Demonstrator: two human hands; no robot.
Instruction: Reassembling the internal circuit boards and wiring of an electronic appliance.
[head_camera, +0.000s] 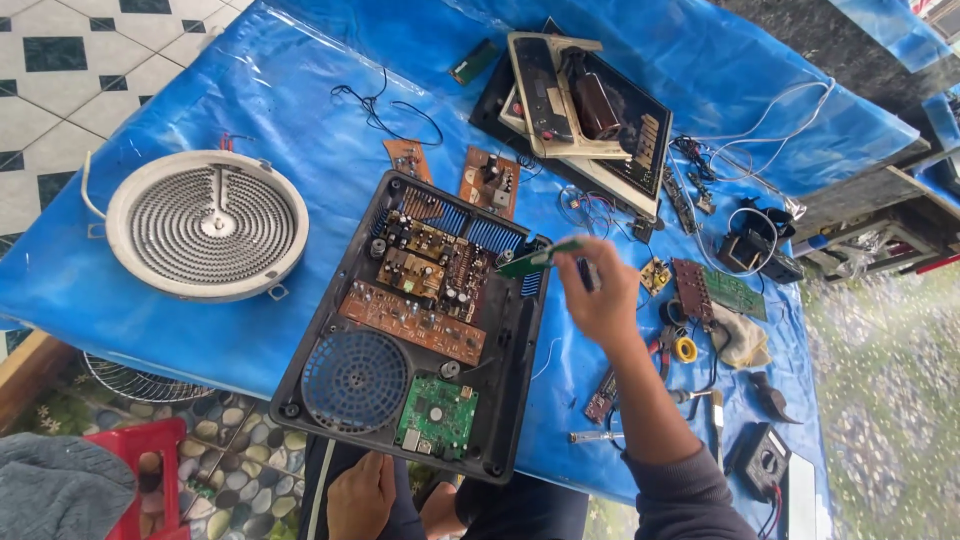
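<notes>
Head view: right hand raised over the right edge of the opened cooker base, fingers pinched on one end of a small green circuit board; the board sticks out to the left, tilted, above the brown boards and blue fins inside the housing. Whether it touches the housing rim cannot be told. Left hand low at the near edge, below the housing, fingers curled; whether it grips anything cannot be told

Inside the housing: round blue fan grille at near left, green square board at near right, brown boards across the middle

Risk, as judged: the pinch is on one end only, so the green board could slip and drop onto the exposed components. The housing overhangs the near edge of the worktop, so a push could tip it off. Loose wires close by could snag the wrist

Surface: worktop covered by a blue plastic sheet, wrinkled. On it: round coil heating element at left, second dismantled cooker at far centre, loose boards, pliers, multimeter at near right

Room: black-and-white tiled floor at far left, red stool and wire fan guard under the near left corner
</notes>
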